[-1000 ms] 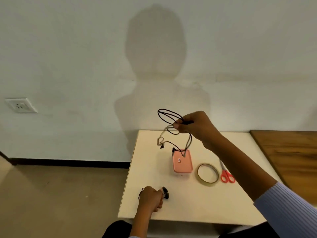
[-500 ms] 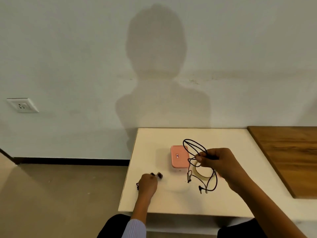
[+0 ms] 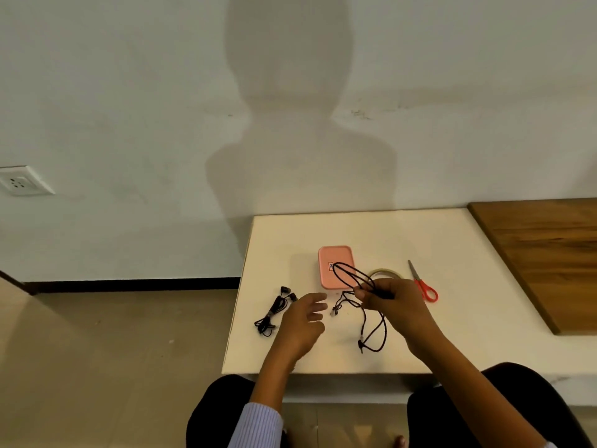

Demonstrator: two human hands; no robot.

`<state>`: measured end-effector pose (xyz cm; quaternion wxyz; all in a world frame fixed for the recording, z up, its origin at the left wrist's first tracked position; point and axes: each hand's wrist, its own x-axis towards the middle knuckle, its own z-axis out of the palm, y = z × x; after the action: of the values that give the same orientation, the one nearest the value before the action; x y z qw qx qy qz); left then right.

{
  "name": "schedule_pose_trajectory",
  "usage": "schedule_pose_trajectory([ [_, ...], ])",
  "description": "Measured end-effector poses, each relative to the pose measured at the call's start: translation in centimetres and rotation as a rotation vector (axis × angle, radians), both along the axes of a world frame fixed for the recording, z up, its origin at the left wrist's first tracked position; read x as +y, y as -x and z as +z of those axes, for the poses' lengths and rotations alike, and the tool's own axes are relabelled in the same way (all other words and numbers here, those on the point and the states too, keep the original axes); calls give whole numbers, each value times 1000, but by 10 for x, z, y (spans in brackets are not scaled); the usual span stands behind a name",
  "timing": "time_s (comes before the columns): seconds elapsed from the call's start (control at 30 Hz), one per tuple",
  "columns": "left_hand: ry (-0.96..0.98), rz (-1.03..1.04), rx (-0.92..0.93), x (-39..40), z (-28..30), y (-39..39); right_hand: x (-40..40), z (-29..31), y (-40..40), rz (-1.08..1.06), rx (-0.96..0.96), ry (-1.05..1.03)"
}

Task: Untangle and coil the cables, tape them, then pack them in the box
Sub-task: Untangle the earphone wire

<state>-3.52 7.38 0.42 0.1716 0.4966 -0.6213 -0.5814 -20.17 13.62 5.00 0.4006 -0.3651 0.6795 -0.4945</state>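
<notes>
Nearest the person, at the table's (image 3: 468, 334) front edge, the left hand (image 3: 302, 321) hovers with fingers relaxed and spread, holding nothing. Just right of it, the right hand (image 3: 392, 305) pinches a black cable (image 3: 371, 331) whose loops rise above the fingers while its loose ends trail onto the table below; this one looks only partly gathered, not yet a tidy coil, and no tape shows on it. Left of the left hand lies a black earphone cable (image 3: 274, 310), bunched into a rough bundle on the table; whether it is taped cannot be told. Farther back, the pink box (image 3: 329, 263) sits with its lid on and nothing packed into it, as far as can be seen. Beside it, partly behind the right hand, is the tape roll (image 3: 386, 272), and the red-handled scissors (image 3: 423, 286) lie to its right. By this reckoning the work is early: coiling is underway, and taping and packing remain.
</notes>
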Motion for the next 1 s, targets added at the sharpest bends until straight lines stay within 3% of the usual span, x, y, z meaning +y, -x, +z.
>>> schedule_pose_trajectory([
  [0.23,64,27,-97,10,6,3,2,3,2,-9,-245,62],
  [0.33,63,-139,-169,14,8,-1,1,3,2,-56,-369,65],
  [0.43,114,-252,-143,22,10,4,1,2,2,-120,-568,64],
  [0.77,162,-281,-63,26,20,10,-7,-7,0,-333,-1198,41],
  [0.87,109,-217,17,23,27,2,-5,-12,4,-374,-1150,33],
  [1.0,56,-86,159,15,44,-19,5,-21,12,-348,-696,-76],
])
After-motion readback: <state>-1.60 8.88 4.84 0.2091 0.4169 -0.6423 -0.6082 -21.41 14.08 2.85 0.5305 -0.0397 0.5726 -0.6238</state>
